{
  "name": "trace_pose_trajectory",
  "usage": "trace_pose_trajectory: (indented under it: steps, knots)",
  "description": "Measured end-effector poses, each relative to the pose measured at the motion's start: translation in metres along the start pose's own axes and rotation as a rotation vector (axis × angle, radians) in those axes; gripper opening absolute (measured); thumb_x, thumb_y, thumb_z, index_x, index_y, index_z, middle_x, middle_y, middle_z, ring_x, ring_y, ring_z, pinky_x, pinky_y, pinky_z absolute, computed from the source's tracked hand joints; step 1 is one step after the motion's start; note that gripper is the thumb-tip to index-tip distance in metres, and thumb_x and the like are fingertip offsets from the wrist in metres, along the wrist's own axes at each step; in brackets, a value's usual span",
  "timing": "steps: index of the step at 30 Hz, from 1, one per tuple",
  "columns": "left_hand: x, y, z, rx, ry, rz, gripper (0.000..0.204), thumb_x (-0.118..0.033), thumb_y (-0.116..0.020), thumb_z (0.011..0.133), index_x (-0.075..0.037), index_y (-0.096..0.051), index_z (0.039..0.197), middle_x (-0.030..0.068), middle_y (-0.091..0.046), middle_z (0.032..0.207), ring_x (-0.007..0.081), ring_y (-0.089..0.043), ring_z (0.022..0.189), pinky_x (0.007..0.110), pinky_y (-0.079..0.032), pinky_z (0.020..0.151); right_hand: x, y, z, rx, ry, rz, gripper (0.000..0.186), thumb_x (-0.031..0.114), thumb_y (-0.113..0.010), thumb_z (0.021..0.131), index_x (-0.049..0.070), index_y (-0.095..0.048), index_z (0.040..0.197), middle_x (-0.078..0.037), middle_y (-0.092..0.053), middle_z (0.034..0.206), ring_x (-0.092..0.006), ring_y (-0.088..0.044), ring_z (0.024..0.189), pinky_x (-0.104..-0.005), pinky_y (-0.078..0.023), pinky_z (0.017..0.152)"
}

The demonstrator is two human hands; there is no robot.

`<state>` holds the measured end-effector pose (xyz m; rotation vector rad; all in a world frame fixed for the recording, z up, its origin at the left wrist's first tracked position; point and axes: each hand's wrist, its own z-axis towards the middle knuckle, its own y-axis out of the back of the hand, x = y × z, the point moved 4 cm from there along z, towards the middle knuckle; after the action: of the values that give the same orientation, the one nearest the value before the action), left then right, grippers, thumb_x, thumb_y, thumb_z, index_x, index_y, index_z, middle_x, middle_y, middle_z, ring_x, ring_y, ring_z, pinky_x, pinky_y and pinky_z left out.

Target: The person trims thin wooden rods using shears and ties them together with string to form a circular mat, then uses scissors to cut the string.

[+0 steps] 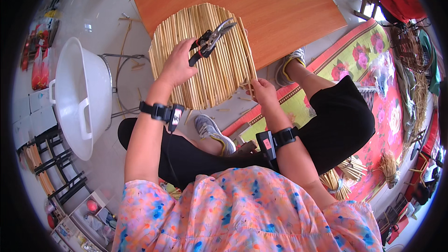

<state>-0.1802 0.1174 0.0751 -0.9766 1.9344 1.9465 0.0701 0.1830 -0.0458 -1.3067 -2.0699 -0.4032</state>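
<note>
My left hand (179,63) grips pruning shears (210,42) with black and red handles and a curved metal blade, held open-handled above a round panel (167,39) of pale straw-coloured reeds laid side by side. The panel leans against the near edge of a reddish-brown board (294,14); its top and left are trimmed into a curve. My right hand (263,91) pinches a reed at the panel's lower right edge, where loose ends stick out.
A white two-handled basin (71,98) sits on a metal frame at left. A floral mat (380,112) lies at right with reed bundles (347,168). My legs and shoes (210,135) are below the panel, among scattered offcuts. Bags and chairs line the sides.
</note>
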Motion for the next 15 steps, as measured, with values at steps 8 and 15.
trace_pose_trajectory:
  steps: [8,15]
  knots:
    - [-0.05,-0.065,-0.124,0.329,0.321,-0.752,0.071,0.0,-0.056,0.06,0.0,-0.039,0.13,0.0056,-0.052,0.104,0.0163,-0.051,0.094,0.026,-0.04,0.09,0.0,0.0,0.004,-0.035,0.072,0.041,0.027,0.025,-0.052,0.093,0.001,-0.057,0.104,-0.005,-0.065,0.084,-0.013,-0.063,0.069,-0.0229,-0.044,0.053]
    - [-0.048,-0.12,-0.173,0.468,0.589,-0.714,0.076,-0.002,-0.058,0.059,0.003,-0.037,0.131,0.0096,-0.056,0.1,0.0198,-0.055,0.092,0.026,-0.044,0.08,0.004,-0.002,0.003,-0.053,0.077,0.01,0.027,0.025,-0.051,0.093,0.001,-0.058,0.103,-0.004,-0.063,0.08,-0.0125,-0.063,0.064,-0.0234,-0.042,0.049]
